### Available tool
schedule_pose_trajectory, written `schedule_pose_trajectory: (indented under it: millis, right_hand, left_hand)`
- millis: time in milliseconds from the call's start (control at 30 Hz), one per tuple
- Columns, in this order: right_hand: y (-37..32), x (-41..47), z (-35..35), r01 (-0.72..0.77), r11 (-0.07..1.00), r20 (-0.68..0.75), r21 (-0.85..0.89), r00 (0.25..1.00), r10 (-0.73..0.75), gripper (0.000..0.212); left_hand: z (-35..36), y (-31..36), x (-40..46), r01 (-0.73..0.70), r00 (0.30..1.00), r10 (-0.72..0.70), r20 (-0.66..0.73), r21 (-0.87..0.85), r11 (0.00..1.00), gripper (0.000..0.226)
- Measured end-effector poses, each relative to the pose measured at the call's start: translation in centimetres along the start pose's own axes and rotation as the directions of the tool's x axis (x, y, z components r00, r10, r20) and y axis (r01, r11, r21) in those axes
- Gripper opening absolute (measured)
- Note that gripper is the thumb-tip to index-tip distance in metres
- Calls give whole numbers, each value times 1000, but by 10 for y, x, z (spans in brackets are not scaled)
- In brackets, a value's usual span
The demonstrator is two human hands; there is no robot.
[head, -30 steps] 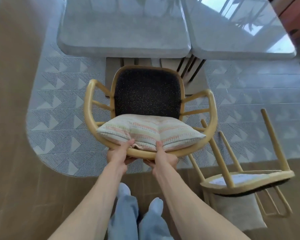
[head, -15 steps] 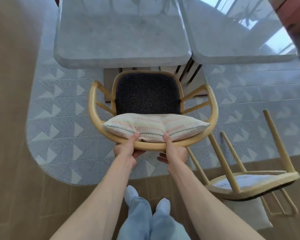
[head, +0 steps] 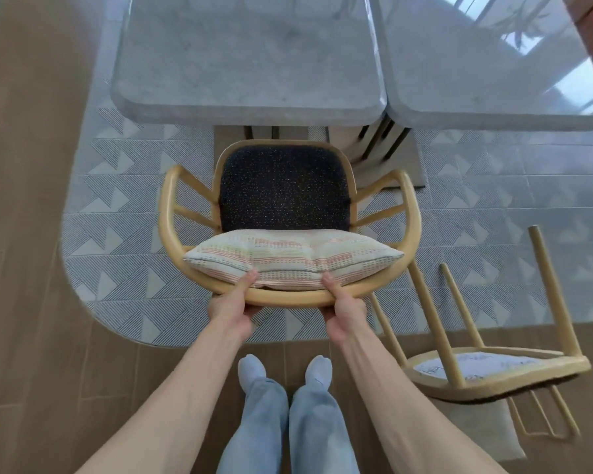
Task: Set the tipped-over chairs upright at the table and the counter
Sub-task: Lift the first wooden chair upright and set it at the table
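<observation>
Both hands clamp the curved wooden top rail of the upright chair (head: 288, 196): the left hand (head: 231, 307) and the right hand (head: 343, 314) each have the thumb laid over the rail against the striped cushion (head: 293, 260) and the fingers curled underneath, so this grip is closed on the rail, near its middle. The chair stands on the patterned rug (head: 117, 234), its dark speckled seat facing the table (head: 247, 63), with its front edge just short of the table's rim.

The frame looks like bent wood: stiff, fairly light, smooth but not slippery, so the rail is a sound place to hold and steer from. The cushion is soft and apparently loose; I judge it could slide off if the chair is tilted sharply, and it gives no purchase by itself.

To the right, the tipped-over chair (head: 497, 367) lies with its legs pointing up, its backrest against the wooden floor (head: 31, 302) and a pale cushion (head: 483, 429) under it. The seat rim or a leg near its joint probably offers the firmest hold; the thin spindles look weaker.
</observation>
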State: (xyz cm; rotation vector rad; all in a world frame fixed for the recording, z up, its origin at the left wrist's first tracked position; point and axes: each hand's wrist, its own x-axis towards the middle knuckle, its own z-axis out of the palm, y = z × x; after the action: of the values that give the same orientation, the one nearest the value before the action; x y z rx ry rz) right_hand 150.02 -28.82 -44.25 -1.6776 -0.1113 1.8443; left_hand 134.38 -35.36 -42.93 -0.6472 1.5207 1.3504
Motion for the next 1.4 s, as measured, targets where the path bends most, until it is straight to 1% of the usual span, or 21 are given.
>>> schedule_pose_trajectory:
  millis: [100,167,233,300,367,400,500,533,567,733,833,867,900,933,967,1000,1033,1100,1167,1267,1400]
  right_hand:
    - [-4,-7,6,-14,992,103,-124,994,27,25]
    - [-10,-15,-3,-2,961,94,-276,995,30,32]
    - [-19,-24,-18,21,914,-6,-406,1000,-26,27]
    - [-33,-30,-29,67,858,-138,-509,978,-159,15]
    - [-48,-35,-32,126,789,-183,-602,939,-290,29]
    - [-54,-38,-30,169,729,-157,-663,921,-356,35]
    - [-64,-46,-16,316,519,12,-794,862,-507,32]
    - [-65,-45,-12,340,486,49,-805,855,-516,32]
    - [-66,-44,-7,344,472,61,-811,854,-517,33]
    - [-59,-39,2,225,497,-24,-838,895,-445,39]
    - [-47,-33,2,131,603,-135,-787,917,-376,45]
    - [-43,-32,1,92,688,-187,-720,929,-319,50]
    - [-39,-30,1,40,783,-222,-620,949,-224,55]
    - [-37,-28,1,-23,861,-217,-507,971,-102,57]
    - [-35,-26,1,-87,913,-166,-399,986,22,57]
    - [-34,-23,1,-145,940,-85,-308,989,124,54]
    - [-33,-19,2,-181,954,-2,-238,983,186,48]
    - [-33,-10,5,-186,971,74,-148,977,199,32]
    - [-31,0,7,-169,981,58,-100,983,175,29]
    - [-31,9,8,-159,983,64,-95,984,165,28]
    - [-45,19,11,-114,988,105,-100,987,125,22]
  left_hand:
    - [-10,24,-2,-55,998,50,36,156,986,37]
    - [-22,42,-9,-76,997,74,21,412,908,33]
    - [-38,55,-20,-131,983,181,-14,637,760,40]
    - [-46,61,-31,-209,942,334,-18,748,630,43]
    - [-47,64,-39,-315,871,488,48,818,481,35]
    - [-45,65,-42,-367,832,543,115,848,383,31]
    - [-33,66,-50,-462,711,629,315,883,80,18]
    - [-29,65,-50,-471,689,635,350,882,26,16]
    - [-25,64,-49,-471,683,637,357,882,11,14]
    - [-20,60,-40,-412,724,632,277,908,74,15]
    - [-27,48,-33,-340,789,597,145,912,228,17]
    - [-29,43,-31,-307,824,562,71,889,339,19]
    - [-30,38,-28,-259,873,487,-32,816,516,22]
    - [-30,36,-26,-180,930,345,-125,666,724,30]
    - [-29,34,-25,-69,974,160,-163,459,886,41]
    - [-29,31,-22,39,991,-2,-135,270,962,46]
    - [-28,31,-19,117,992,-108,-70,127,985,46]
    - [-27,34,-11,172,983,-172,71,4,985,28]
    - [-25,37,-1,149,978,-149,147,15,989,19]
    - [-17,43,10,97,985,-110,136,98,990,18]
    - [-4,45,13,89,988,-100,117,93,992,38]
